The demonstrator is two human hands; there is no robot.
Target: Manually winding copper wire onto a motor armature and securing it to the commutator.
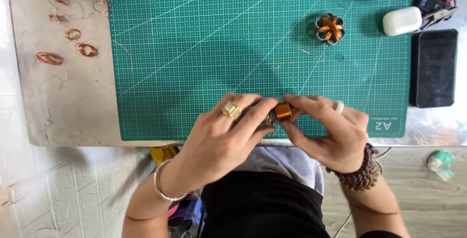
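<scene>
Copper coil (pixel 282 111) is right at the near edge of the green cutting mat (pixel 204 53), pinched between both hands. Left hand (pixel 221 138) pinches in from the left, fingertips closed on a small piece joined to the coil; right hand (pixel 328 133) has thumb and forefinger clamped on the coil itself. This looks like the winding or seating step, the coil being worked onto its core. The next move, I'd judge, calls for a steady pinch and even tension so the fine wire neither slips nor kinks.

Further out: a wound copper stator (pixel 330 28) sits far right on the mat, a white case (pixel 402 21) and black phone (pixel 433 67) beyond it. Loose copper wire loops (pixel 68 43) lie off the mat, far left.
</scene>
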